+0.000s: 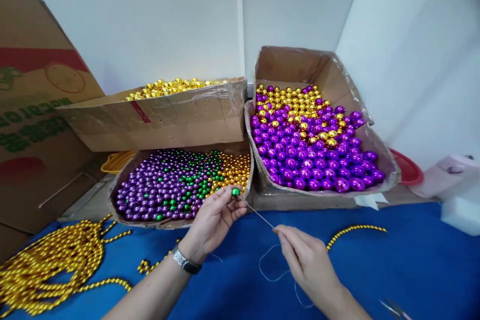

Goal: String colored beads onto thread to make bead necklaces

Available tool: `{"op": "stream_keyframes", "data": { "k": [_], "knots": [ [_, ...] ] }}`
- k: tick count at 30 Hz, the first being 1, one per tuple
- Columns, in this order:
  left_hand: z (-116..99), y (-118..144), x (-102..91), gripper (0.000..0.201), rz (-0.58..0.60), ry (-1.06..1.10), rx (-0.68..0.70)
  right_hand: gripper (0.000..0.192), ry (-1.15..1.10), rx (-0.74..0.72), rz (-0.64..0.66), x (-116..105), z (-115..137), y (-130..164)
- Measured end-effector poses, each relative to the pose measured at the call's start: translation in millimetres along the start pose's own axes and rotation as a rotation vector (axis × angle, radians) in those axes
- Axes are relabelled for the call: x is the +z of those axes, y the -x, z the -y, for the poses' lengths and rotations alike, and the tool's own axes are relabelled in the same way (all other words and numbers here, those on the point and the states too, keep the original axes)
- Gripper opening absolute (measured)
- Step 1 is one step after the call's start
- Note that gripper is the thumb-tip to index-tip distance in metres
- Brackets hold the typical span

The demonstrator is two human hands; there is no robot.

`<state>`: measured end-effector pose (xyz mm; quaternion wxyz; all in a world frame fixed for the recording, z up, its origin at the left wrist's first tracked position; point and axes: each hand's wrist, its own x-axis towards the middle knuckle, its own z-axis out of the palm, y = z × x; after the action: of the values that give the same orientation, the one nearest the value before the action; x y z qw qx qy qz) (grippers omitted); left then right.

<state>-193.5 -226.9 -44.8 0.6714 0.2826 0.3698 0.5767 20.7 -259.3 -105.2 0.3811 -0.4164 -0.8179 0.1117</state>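
Far left: tall brown cardboard carton (33,110) with red and green print, leaning against the wall. Below it, on the blue cloth-covered surface (412,270), a big messy heap of finished gold bead strands (48,265), spilling toward the bottom left corner.

Moving right: shallow cardboard tray (123,185) loaded with shiny purple, green and gold beads, purple mostly on the left, gold bunched on the right. Stacked above and behind it, a tilted cardboard box (168,120) wrapped in clear tape, heaped with gold beads.

Left hand (213,222) just in front of that tray's right end, silver wristwatch (185,261) on the wrist. Thumb and forefinger pinching a small glossy green bead (235,192), other fingers curled loosely. Bead sitting right at the tip of a thin metal needle (257,213), just off the tray's rim.

Needle slanting down to the right hand (305,260), fingertips pressed together on its lower end. Thin white thread (270,265) looping loosely over the blue cloth between and below the two hands.

Next to the right hand, a short gold bead strand (356,232) curving away on the cloth. Behind it, a bigger open cardboard box (326,75) with purple beads in front and gold ones mixed in toward the back.

Far right: edge of a red plastic dish (408,170) poking out behind that box, white and pink plastic container (446,175) near the wall, and scissors tips (393,309) barely visible at the bottom edge.
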Motion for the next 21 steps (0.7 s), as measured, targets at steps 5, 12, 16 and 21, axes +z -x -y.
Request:
{"op": "stream_keyframes", "data": {
  "k": [5,12,16,21],
  "knots": [
    [3.5,-4.4,9.5,0.015,0.014,-0.071,0.067,0.025,0.105,-0.01,-0.022,-4.7,-4.8,1.3],
    [9.5,-9.0,32.2,0.013,0.025,-0.046,0.035,0.025,0.056,0.024,-0.049,-16.6,-16.1,8.3],
    [13.4,-11.6,41.1,0.014,0.024,-0.063,0.026,0.025,0.084,0.005,-0.075,-22.3,-24.0,13.9],
    [23.0,-13.1,48.9,0.015,0.057,-0.173,0.089,0.027,0.191,0.002,-0.115,-25.5,-28.3,19.3]
  ]
}}
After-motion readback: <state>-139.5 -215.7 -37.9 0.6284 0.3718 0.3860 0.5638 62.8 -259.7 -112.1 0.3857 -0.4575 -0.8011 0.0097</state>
